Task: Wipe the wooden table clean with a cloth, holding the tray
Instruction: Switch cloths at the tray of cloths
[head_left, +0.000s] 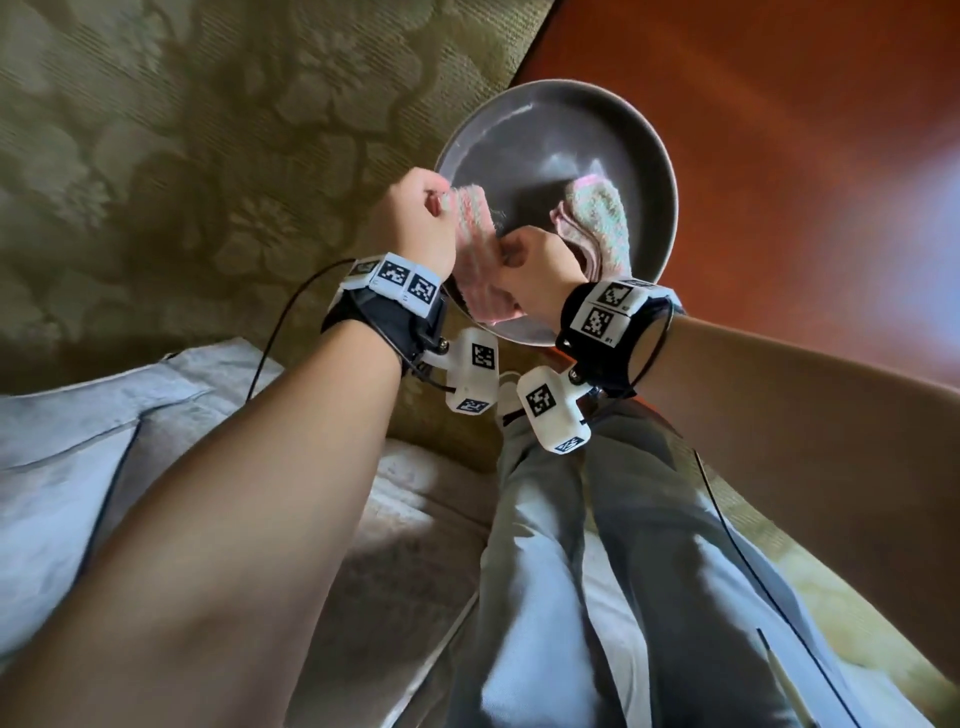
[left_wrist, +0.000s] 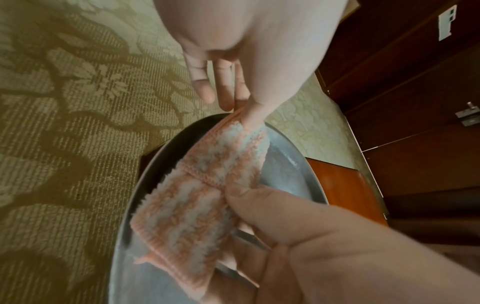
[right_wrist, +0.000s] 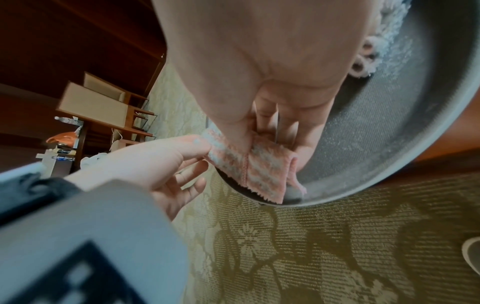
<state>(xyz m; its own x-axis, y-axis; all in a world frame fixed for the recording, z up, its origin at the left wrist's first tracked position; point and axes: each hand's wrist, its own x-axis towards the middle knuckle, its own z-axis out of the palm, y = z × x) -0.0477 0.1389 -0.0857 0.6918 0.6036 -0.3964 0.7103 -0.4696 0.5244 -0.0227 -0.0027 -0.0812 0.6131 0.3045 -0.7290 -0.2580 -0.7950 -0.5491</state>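
Note:
A round grey tray (head_left: 658, 156) sits at the near-left corner of the reddish wooden table (head_left: 789, 171), overhanging its edge. Both hands hold one pink-and-white cloth (head_left: 475, 260) above the tray's near side. My left hand (head_left: 428, 210) pinches a corner of the cloth (left_wrist: 197, 197) between thumb and forefinger, its other fingers loose. My right hand (head_left: 514, 254) grips the cloth (right_wrist: 262, 166) with its thumb on top and fingers underneath. A second, folded cloth (head_left: 597, 228) lies inside the tray (right_wrist: 389, 123), beyond the right hand.
Green patterned carpet (head_left: 208, 156) lies left of and below the table. My legs in grey trousers (head_left: 597, 545) and a pale cushion (head_left: 78, 441) fill the near view. Dark wooden doors (left_wrist: 415, 102) and a shelf unit (right_wrist: 103, 107) stand farther off.

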